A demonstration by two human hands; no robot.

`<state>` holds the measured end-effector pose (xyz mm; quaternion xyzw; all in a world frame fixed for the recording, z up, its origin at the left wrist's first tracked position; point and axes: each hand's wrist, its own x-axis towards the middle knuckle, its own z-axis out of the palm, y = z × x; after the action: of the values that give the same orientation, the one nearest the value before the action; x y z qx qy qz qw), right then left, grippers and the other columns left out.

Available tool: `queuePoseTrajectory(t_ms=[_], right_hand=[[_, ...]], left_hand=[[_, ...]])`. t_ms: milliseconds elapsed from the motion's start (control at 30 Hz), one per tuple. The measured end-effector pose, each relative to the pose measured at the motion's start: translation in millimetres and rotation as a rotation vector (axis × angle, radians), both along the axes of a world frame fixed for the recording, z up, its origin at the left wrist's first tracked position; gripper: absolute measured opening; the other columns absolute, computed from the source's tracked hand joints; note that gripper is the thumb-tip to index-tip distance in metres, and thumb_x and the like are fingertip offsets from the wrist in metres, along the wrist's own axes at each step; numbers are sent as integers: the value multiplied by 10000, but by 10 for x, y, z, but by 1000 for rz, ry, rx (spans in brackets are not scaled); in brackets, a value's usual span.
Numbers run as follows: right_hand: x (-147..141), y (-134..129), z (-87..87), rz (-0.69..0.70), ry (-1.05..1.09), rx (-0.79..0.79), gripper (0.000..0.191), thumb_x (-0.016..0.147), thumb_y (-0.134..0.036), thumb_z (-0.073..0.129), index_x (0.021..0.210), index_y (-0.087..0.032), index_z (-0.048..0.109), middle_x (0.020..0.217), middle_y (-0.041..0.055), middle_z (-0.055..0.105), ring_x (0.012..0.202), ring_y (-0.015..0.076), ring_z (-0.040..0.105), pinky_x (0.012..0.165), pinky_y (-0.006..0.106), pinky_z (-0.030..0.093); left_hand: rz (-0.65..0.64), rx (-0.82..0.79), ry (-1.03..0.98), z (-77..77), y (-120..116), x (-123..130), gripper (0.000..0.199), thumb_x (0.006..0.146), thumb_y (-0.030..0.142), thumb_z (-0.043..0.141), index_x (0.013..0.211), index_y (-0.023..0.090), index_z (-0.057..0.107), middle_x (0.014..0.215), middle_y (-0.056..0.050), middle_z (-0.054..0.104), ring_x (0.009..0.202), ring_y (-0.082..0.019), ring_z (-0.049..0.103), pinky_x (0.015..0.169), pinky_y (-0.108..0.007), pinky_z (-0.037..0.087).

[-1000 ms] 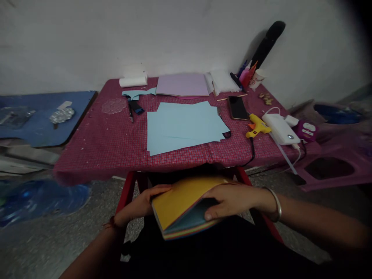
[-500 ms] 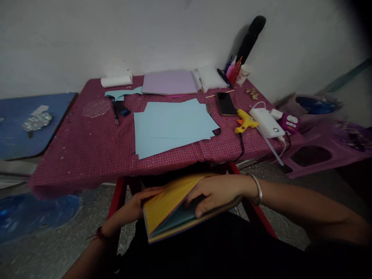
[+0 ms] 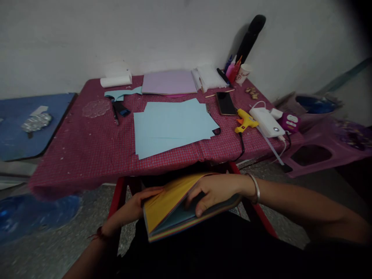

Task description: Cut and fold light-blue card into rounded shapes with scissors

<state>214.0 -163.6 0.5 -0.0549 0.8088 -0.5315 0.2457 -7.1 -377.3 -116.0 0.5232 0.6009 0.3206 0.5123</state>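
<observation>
A stack of coloured paper (image 3: 171,197) rests at my lap, its top yellow sheets lifted and bowed over darker blue-green ones. My left hand (image 3: 136,205) grips the stack's left edge, fingers over the yellow sheets and its thumb hidden. Between the parted sheets, my right hand (image 3: 212,192) is bent round the paper with its thumb on the lower part; some fingertips are hidden. Beyond my hands, overlapping light blue sheets (image 3: 174,126) lie flat on the table, over a dark object that barely shows at their right edge.
The table (image 3: 87,155) has a red checked cloth. A yellow glue gun (image 3: 245,121), a phone (image 3: 226,103) and a white power unit (image 3: 266,122) stand at right. Lilac sheets (image 3: 170,82), a paper cup (image 3: 243,73) and glue bottles (image 3: 234,69) are at the back. A pen (image 3: 115,114) lies left.
</observation>
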Motion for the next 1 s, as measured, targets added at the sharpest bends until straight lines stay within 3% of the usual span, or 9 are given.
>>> queuePoseTrajectory(t_ms=[200, 300, 433, 567, 733, 800, 867, 967, 1000], right_hand=[[13, 20, -83, -1, 20, -22, 281, 862, -282, 629, 1102, -144, 679, 1114, 61, 694, 1024, 152, 635, 905, 229, 453], [52, -16, -72, -11, 96, 26, 259, 872, -294, 608, 1070, -144, 680, 1043, 54, 704, 933, 141, 645, 826, 220, 461], [154, -170, 62, -36, 294, 286, 114, 880, -164, 545, 892, -161, 658, 802, 5, 670, 691, 105, 581, 655, 221, 430], [254, -335, 178, -65, 529, 658, 131, 915, -124, 461, 858, -138, 578, 796, 42, 610, 652, 131, 511, 596, 271, 400], [397, -399, 319, -141, 744, 816, 178, 923, -114, 398, 834, -160, 545, 743, 32, 571, 613, 140, 480, 546, 290, 386], [487, -353, 447, -240, 843, 821, 176, 928, -128, 387, 865, -177, 544, 717, 21, 577, 607, 139, 498, 552, 285, 401], [565, -225, 603, -437, 927, 870, 147, 927, -149, 410, 904, -206, 544, 717, 7, 591, 621, 137, 525, 565, 274, 415], [551, 183, 814, -984, 1033, 966, 67, 894, -180, 513, 914, -233, 548, 753, -2, 589, 650, 137, 528, 577, 269, 400], [492, 373, 866, -1157, 1079, 934, 46, 892, -194, 526, 917, -225, 548, 767, -1, 578, 669, 136, 521, 604, 274, 395]], left_hand=[[-5, -3, -12, -16, -5, -9, 492, 784, 348, 695, 1261, 284, 595, 1361, -105, 546, 1242, -264, 508, 1051, -449, 398], [-10, -13, 5, 9, 9, -1, 482, 789, 349, 686, 1258, 277, 600, 1357, -102, 550, 1239, -264, 511, 1050, -434, 404], [-9, 10, 69, 73, 24, 36, 494, 796, 321, 675, 1279, 275, 581, 1357, -99, 551, 1224, -260, 523, 1046, -432, 410], [6, 92, 156, 96, 13, 88, 490, 810, 286, 646, 1294, 278, 566, 1351, -102, 551, 1219, -258, 522, 1048, -438, 403], [62, 88, 141, 25, -9, 91, 455, 809, 287, 639, 1262, 287, 596, 1332, -91, 574, 1205, -257, 537, 1055, -436, 394], [93, 73, 97, 11, -15, 85, 445, 804, 301, 639, 1247, 290, 609, 1331, -73, 579, 1213, -258, 534, 1066, -432, 383], [136, 48, 37, 29, -18, 90, 416, 813, 316, 619, 1229, 290, 625, 1330, -51, 584, 1212, -257, 534, 1073, -424, 377], [161, -11, -92, 96, -21, 121, 390, 822, 322, 610, 1210, 300, 639, 1279, -32, 623, 1130, -245, 588, 1033, -389, 425], [164, -24, -134, 115, -21, 133, 393, 815, 323, 623, 1207, 303, 641, 1262, -29, 634, 1098, -242, 605, 1010, -378, 445]])
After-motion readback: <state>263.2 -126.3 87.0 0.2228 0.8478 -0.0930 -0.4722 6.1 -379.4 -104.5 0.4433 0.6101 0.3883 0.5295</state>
